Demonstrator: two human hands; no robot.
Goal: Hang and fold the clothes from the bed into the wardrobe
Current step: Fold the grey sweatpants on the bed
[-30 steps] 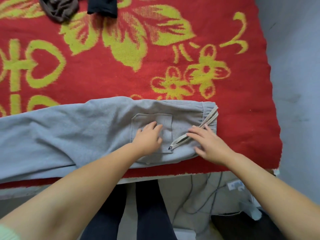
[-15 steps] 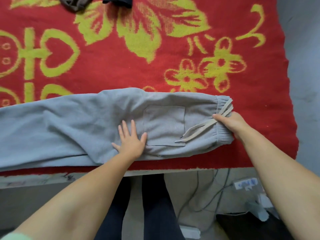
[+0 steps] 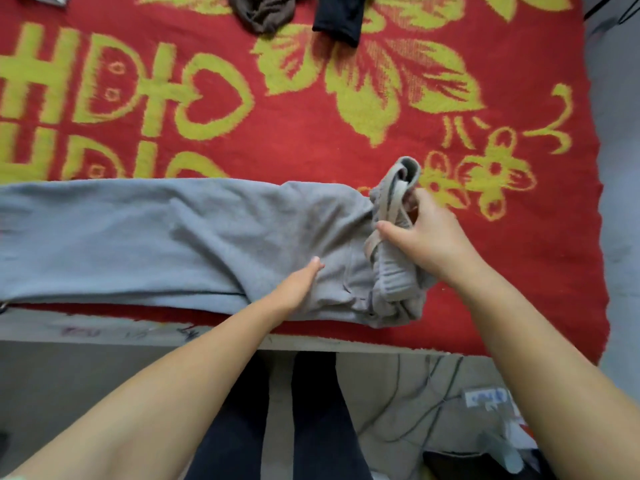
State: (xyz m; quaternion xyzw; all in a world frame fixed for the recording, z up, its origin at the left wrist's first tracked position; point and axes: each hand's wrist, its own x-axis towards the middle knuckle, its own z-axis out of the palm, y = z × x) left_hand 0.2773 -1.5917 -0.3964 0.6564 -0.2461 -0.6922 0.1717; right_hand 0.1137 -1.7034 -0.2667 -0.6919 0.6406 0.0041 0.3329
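2 hands fold grey sweatpants (image 3: 173, 233): left hand (image 3: 298, 285) lies flat, anchoring the cloth; right hand (image 3: 426, 237) grips the lifted waistband (image 3: 394, 188) to fold it over.

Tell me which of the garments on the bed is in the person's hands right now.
The grey sweatpants along the near edge: the right hand grips their waistband, the left hand presses them flat. The brown garment and black garment lie untouched at the far side.

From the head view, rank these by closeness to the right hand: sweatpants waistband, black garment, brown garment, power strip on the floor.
Measured from the right hand:
1. Sweatpants waistband, gripped in that hand.
2. Power strip, on the floor below the bed edge.
3. Black garment, top of the blanket.
4. Brown garment, farther left along the top.
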